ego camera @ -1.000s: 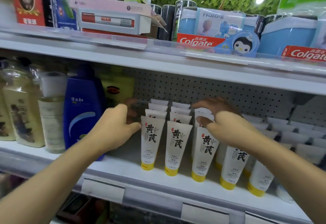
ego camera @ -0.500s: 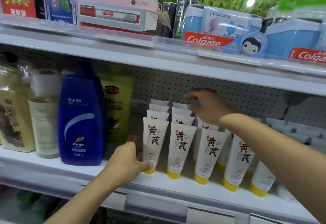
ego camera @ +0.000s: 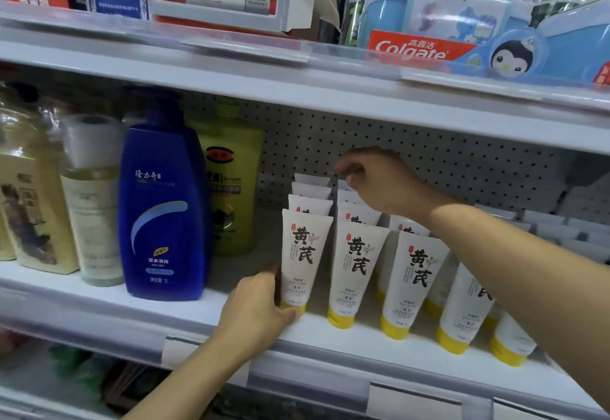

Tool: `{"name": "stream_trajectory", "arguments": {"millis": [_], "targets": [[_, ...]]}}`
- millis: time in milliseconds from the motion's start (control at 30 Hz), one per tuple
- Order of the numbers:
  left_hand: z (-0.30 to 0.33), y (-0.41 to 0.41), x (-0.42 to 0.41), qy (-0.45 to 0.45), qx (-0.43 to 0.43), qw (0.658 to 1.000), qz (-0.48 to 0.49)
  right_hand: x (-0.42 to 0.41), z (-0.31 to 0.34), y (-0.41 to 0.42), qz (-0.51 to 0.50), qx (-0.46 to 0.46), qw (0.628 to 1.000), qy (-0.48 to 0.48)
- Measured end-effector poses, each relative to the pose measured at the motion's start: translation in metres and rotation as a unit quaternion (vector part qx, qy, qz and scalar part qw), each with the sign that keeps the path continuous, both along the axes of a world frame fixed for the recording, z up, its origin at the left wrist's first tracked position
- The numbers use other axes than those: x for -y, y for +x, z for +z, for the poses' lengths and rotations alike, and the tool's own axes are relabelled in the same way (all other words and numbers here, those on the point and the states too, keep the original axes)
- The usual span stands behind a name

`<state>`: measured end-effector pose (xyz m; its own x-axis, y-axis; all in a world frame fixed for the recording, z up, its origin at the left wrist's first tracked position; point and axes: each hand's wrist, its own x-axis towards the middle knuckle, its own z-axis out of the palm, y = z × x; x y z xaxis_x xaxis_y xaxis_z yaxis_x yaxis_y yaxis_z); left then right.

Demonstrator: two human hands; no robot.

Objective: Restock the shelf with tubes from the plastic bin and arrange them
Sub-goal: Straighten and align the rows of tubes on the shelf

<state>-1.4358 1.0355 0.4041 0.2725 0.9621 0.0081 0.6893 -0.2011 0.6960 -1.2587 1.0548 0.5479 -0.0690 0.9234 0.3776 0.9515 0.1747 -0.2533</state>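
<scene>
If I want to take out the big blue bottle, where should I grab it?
Grab the blue bottle by its narrow neck at the top, reaching from the front. Its body is wide, and bottles crowd both sides, so only the front and top look free.

Both forearms are showing bare, with no sleeves reaching the left hand (ego camera: 255, 312) or right hand (ego camera: 379, 181).

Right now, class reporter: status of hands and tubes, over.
Left hand grips front-left tube at its cap. Right hand pinches a rear tube. Blue bottle stands beside, apart.
</scene>
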Motion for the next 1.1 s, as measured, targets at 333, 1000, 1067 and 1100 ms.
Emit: {"name": "stream_trajectory", "arguments": {"millis": [333,1000,1067,1100], "targets": [[0.0,0.0,0.001,0.005,0.018,1.0,-0.006,-0.003,-0.001,-0.012,0.056,0.007,0.997,-0.055],[0.007,-0.015,-0.003,0.016,-0.015,1.0,-0.01,-0.009,-0.009,-0.021,0.048,0.065,0.992,-0.096],[0.006,-0.016,-0.004,0.014,-0.017,1.0,-0.008,-0.01,-0.011,-0.022,0.045,0.059,0.993,-0.091],[0.005,-0.016,-0.004,0.011,-0.016,1.0,-0.007,-0.01,-0.012,-0.022,0.044,0.054,0.993,-0.09]]}}
